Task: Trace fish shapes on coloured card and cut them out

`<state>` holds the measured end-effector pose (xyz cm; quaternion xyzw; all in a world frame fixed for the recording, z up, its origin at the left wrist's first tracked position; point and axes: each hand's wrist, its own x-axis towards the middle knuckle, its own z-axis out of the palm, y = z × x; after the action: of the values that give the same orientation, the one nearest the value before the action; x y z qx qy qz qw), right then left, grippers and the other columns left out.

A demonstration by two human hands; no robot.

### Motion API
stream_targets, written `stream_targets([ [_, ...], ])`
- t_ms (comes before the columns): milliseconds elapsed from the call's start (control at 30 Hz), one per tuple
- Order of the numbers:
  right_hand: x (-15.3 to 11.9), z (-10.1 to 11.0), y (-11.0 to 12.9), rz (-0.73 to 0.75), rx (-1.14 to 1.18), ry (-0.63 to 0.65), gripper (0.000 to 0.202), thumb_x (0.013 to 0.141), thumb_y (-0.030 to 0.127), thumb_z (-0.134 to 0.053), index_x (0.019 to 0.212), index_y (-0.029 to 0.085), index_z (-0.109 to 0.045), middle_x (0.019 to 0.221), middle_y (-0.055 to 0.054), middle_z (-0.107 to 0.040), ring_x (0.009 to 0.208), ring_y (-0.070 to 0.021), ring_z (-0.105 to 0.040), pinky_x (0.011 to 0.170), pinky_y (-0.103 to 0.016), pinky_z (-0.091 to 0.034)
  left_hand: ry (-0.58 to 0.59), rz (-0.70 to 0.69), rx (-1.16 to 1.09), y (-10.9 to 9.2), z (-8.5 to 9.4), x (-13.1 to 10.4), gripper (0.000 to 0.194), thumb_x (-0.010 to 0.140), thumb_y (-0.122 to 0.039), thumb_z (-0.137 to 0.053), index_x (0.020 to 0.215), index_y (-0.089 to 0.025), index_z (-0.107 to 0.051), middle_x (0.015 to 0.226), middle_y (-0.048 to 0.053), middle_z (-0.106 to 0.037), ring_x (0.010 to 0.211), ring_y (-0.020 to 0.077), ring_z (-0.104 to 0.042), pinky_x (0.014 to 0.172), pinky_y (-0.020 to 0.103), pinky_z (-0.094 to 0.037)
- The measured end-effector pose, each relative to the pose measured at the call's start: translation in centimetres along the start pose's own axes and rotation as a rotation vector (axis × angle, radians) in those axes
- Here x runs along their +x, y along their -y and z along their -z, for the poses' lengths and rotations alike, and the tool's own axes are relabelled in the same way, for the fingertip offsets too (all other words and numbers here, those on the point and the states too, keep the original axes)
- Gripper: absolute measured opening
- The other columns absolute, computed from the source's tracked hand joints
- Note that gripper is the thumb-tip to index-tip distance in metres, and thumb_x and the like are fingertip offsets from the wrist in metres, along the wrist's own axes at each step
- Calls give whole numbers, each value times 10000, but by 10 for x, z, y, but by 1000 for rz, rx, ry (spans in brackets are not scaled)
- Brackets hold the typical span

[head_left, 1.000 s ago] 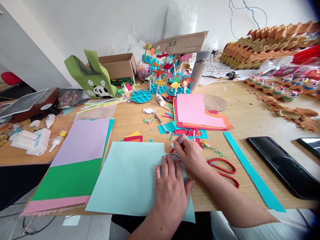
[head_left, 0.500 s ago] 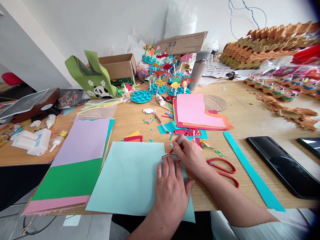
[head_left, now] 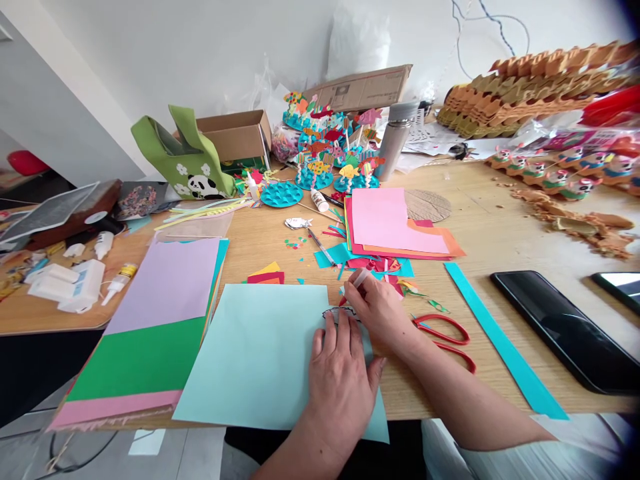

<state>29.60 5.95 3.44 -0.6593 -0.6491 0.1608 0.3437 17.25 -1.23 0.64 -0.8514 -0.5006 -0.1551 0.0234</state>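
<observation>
My left hand (head_left: 341,373) lies flat with fingers stretched out on a pale blue-green sheet of paper (head_left: 260,360). Its fingertips press on a small cutout with a black outline (head_left: 336,311), mostly hidden under the fingers. In my right hand (head_left: 383,307) is a marker with a red tip (head_left: 349,294), its point at the top edge of the cutout. Just right of that hand lie red-handled scissors (head_left: 447,329), their blades partly hidden. Beyond the sheet rest a white fish cutout (head_left: 298,223) and a pen (head_left: 321,247).
A stack of coloured paper (head_left: 140,360) lies on the left, with pink and orange sheets (head_left: 380,220) ahead. On the right are a blue strip (head_left: 505,340) and a black phone (head_left: 565,333). Paper-fish models (head_left: 320,167), a grey bottle (head_left: 397,140) and a green panda bag (head_left: 185,160) stand behind.
The whole view has shifted very slightly. Both hands keep nearly the same place, with the marker still at the cutout's edge.
</observation>
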Motion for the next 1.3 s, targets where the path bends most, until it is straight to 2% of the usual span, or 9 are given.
stream_targets([
  [433,5,7,-8,0,84,82,204,870,350,-417,713,222,-443,544,32,-501,438,-110,-411,491,-239,-305,9,-3,12,0,1,1,572,966,-504,-362,1353,-106,-498,1414,112,-505,1304,294,-415,983,464,-390],
  [1300,3,6,-8,3,86,40,181,878,313,-427,720,224,-431,609,13,-573,498,-119,-479,521,-237,-351,22,0,16,0,2,3,572,977,-503,-325,1345,-104,-505,1411,107,-511,1308,292,-413,980,473,-380],
])
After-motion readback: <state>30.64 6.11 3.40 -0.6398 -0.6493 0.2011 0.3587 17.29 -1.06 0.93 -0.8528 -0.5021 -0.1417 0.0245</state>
